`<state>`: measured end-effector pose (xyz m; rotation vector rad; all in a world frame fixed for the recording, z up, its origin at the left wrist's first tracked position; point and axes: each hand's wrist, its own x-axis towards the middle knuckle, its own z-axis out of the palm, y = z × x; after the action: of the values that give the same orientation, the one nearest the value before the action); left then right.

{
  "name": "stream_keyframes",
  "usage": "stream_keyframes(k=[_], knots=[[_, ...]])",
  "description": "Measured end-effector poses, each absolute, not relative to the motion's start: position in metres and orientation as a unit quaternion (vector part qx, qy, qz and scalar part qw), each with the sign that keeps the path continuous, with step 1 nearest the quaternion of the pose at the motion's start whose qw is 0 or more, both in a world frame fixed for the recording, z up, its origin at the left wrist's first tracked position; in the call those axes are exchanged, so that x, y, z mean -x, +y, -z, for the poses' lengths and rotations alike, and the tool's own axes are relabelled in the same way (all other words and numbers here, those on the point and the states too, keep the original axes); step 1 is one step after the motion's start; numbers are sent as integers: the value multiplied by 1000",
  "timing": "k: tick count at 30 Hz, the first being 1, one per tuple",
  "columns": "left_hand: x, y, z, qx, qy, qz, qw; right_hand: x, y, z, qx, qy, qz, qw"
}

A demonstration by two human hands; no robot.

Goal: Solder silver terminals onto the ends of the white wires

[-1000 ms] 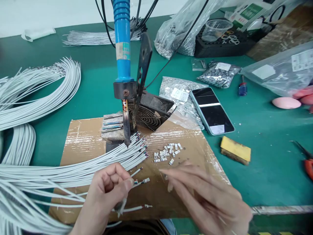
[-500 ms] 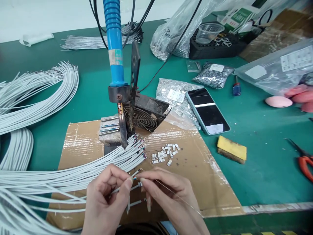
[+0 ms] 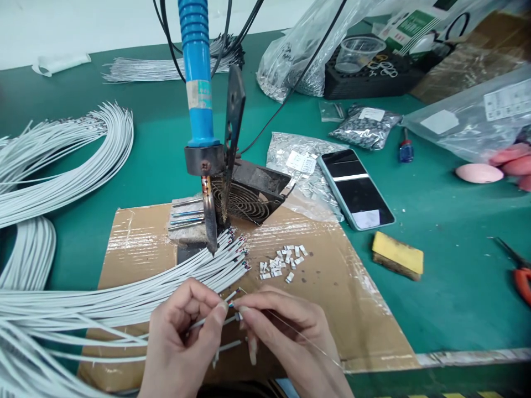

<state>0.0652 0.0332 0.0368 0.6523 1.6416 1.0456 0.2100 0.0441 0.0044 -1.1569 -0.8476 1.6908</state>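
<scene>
Above flat brown cardboard sheet (image 3: 348,315), pinching with left hand (image 3: 186,334) and right hand (image 3: 286,331). Holding slim white round cable (image 3: 198,323) in left, mostly finger-hidden, running sideways, pointing right; hair-thin silvery wire (image 3: 307,339) in right, unclear if touching multicoloured cores (image 3: 231,304).

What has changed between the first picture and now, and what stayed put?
The right hand has moved left to meet the left hand at a cable end; whether the right grips anything is unclear. The left hand still pinches the cable. The soldering iron, white connectors and phone stayed put.
</scene>
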Motion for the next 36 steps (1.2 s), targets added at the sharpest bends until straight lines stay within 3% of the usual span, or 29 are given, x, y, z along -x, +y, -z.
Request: stream_keyframes(k=[36], knots=[[-65, 31, -32, -252, 670, -458, 527, -207, 42, -1, 480, -382, -634, 471]])
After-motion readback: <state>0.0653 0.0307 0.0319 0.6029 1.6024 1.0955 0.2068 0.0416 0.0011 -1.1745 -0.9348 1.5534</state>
